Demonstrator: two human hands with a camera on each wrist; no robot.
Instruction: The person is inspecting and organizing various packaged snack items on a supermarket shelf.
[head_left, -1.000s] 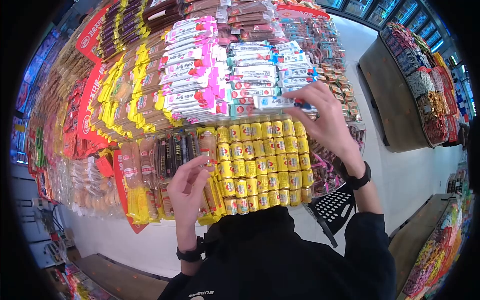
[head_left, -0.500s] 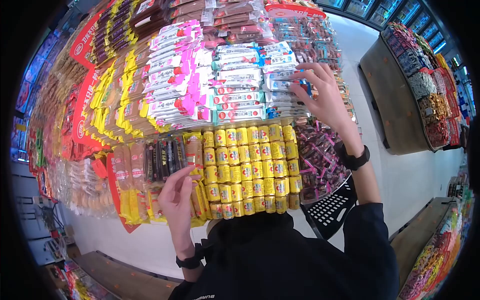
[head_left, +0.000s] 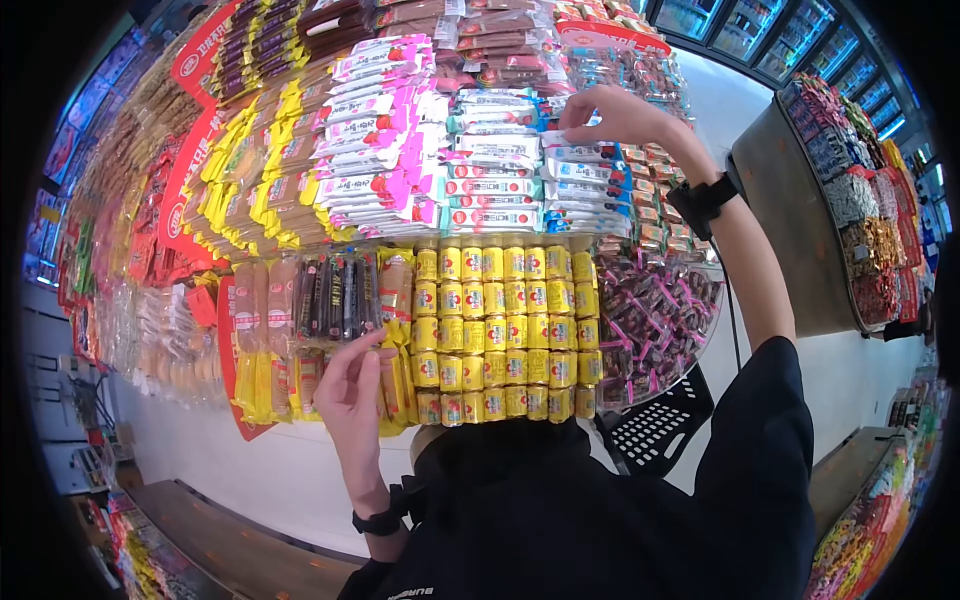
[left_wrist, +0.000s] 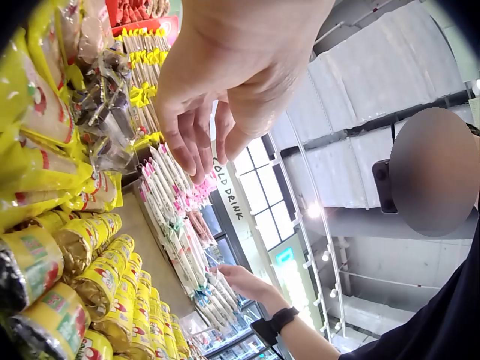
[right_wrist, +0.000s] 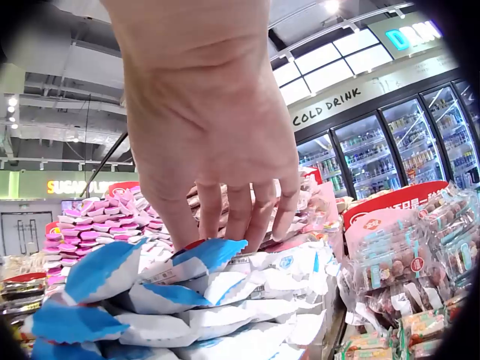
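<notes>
My right hand (head_left: 612, 115) reaches over the far part of a stack of blue-and-white snack packets (head_left: 588, 190). In the right wrist view the right hand (right_wrist: 214, 142) points its fingers down among the packets (right_wrist: 225, 289), right behind a blue packet end; the fingertips are hidden, and I cannot tell whether they pinch one. Loosely curled and holding nothing, my left hand (head_left: 350, 390) hovers by the yellow-ended snack packs (head_left: 397, 375), left of rows of small yellow cans (head_left: 505, 330). The left wrist view shows this left hand (left_wrist: 232, 90) with relaxed fingers.
Pink-and-white packets (head_left: 370, 130) and green-and-white packets (head_left: 490, 190) lie left of the blue ones. Dark pink-tied sweets (head_left: 650, 320) sit right of the cans. A black perforated basket (head_left: 660, 425) is below them. Another display stand (head_left: 790, 200) stands across the aisle.
My right hand held a blue-and-white packet above the stack, then set it down on the stack's right side. Now it has moved farther back over the packets. The left hand has shifted slightly left.
</notes>
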